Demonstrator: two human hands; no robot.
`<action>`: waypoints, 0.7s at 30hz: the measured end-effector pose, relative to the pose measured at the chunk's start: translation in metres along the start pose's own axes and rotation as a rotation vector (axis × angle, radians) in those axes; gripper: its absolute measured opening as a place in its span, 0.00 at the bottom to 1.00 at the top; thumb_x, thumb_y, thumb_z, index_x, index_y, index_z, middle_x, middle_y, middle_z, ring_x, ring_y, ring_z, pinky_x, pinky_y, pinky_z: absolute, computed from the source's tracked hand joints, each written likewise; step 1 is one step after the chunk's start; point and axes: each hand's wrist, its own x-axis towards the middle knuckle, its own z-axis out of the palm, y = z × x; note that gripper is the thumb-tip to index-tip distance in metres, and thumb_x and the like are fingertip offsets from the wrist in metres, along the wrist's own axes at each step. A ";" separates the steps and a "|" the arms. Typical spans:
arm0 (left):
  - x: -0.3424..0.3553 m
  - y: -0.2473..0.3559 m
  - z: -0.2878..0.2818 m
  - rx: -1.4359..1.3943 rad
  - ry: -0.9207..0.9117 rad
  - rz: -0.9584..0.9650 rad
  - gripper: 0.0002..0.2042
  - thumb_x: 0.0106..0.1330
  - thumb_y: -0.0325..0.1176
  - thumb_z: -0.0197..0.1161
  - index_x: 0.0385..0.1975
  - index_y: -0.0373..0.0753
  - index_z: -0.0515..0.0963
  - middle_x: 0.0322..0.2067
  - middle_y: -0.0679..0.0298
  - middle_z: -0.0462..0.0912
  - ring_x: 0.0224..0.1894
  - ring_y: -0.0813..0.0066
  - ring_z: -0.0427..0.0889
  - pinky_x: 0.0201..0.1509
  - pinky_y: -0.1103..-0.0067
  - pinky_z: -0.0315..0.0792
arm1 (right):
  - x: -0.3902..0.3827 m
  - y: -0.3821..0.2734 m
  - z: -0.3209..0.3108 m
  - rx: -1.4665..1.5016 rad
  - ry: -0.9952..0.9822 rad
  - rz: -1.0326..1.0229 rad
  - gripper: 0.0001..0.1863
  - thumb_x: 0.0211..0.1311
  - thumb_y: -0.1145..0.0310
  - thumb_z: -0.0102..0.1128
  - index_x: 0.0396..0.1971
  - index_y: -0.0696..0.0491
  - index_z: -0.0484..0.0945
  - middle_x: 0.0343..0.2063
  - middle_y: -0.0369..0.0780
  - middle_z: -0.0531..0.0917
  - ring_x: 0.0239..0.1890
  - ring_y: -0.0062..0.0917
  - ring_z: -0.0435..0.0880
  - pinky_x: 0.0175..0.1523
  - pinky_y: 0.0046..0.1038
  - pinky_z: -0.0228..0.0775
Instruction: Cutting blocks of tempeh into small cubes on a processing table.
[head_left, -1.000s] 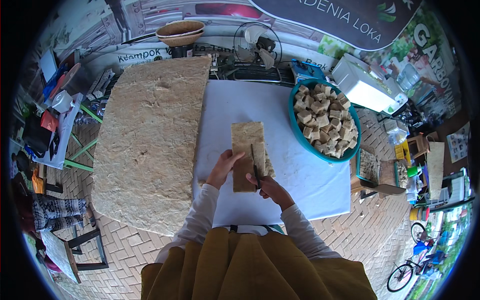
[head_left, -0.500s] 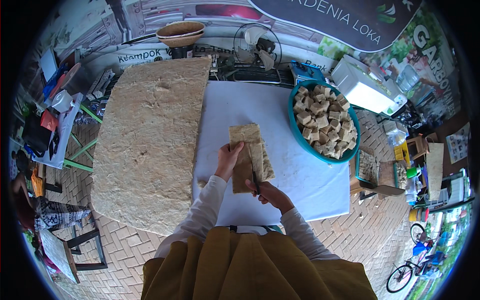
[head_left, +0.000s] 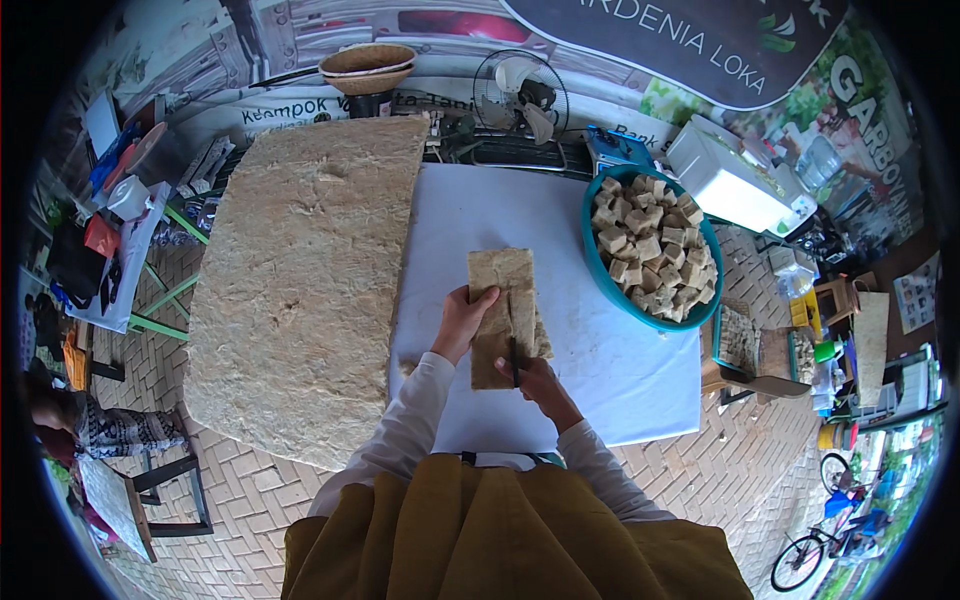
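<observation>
My left hand (head_left: 462, 322) grips the left edge of a flat tan rockwool piece (head_left: 493, 350), thumb on top. The piece lies lengthwise away from me over the white tabletop. A knife (head_left: 514, 352) with a dark handle is held in my right hand (head_left: 546, 390), fingers wrapped round it. Its blade points away from me along the piece, where a dark lengthwise line shows. Another rockwool piece (head_left: 543, 342) sticks out beneath at the right. A large rockwool slab (head_left: 300, 270) takes up the left side.
At the table's far right stands a teal basin (head_left: 628, 307) heaped with rockwool cubes (head_left: 648, 245). Behind the white cloth-covered table (head_left: 480, 205) are a fan (head_left: 525, 95), woven baskets (head_left: 367, 62) and a blue scale (head_left: 617, 147). Someone's patterned clothing (head_left: 125, 430) shows at the left.
The rockwool piece now lies straighter, with less of the lower piece showing. My right hand and the knife have shifted slightly right, and the knife points more directly away from me.
</observation>
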 end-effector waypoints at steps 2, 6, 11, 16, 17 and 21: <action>0.001 -0.001 0.000 0.011 0.000 0.009 0.17 0.56 0.38 0.66 0.32 0.28 0.76 0.28 0.64 0.80 0.29 0.80 0.76 0.32 0.80 0.70 | 0.001 0.002 0.001 -0.128 0.142 -0.029 0.29 0.44 0.37 0.62 0.13 0.51 0.69 0.08 0.27 0.60 0.10 0.12 0.58 0.15 0.18 0.47; 0.003 -0.006 -0.003 0.104 0.027 0.067 0.16 0.55 0.38 0.66 0.33 0.29 0.77 0.28 0.63 0.80 0.28 0.80 0.76 0.32 0.79 0.70 | 0.001 -0.002 0.001 -0.196 0.125 0.024 0.30 0.44 0.37 0.62 0.10 0.50 0.67 0.08 0.28 0.60 0.11 0.13 0.59 0.15 0.19 0.49; -0.003 -0.001 0.003 0.272 0.006 0.087 0.15 0.57 0.36 0.64 0.36 0.28 0.75 0.31 0.63 0.80 0.31 0.82 0.76 0.34 0.81 0.71 | -0.004 -0.020 0.000 0.040 0.028 0.008 0.30 0.44 0.36 0.62 0.09 0.49 0.65 0.08 0.29 0.61 0.11 0.14 0.59 0.16 0.20 0.52; -0.007 0.008 0.009 0.252 0.021 0.110 0.15 0.57 0.36 0.64 0.36 0.28 0.76 0.30 0.63 0.80 0.31 0.82 0.76 0.34 0.81 0.71 | 0.001 -0.011 0.008 -0.066 0.201 -0.029 0.30 0.44 0.37 0.62 0.09 0.50 0.66 0.08 0.29 0.60 0.11 0.14 0.59 0.16 0.20 0.51; -0.007 0.008 0.009 0.251 0.022 0.110 0.15 0.57 0.36 0.64 0.36 0.28 0.76 0.30 0.63 0.80 0.31 0.82 0.76 0.34 0.81 0.71 | 0.001 -0.009 0.009 -0.123 0.282 -0.055 0.30 0.44 0.38 0.63 0.09 0.50 0.66 0.08 0.28 0.60 0.11 0.14 0.59 0.16 0.20 0.51; -0.007 0.009 0.006 0.238 0.007 0.102 0.15 0.57 0.36 0.64 0.36 0.29 0.75 0.30 0.63 0.80 0.31 0.82 0.76 0.35 0.81 0.71 | 0.003 -0.011 0.003 -0.214 0.255 0.041 0.30 0.42 0.37 0.64 0.12 0.52 0.69 0.09 0.29 0.62 0.11 0.14 0.60 0.16 0.20 0.51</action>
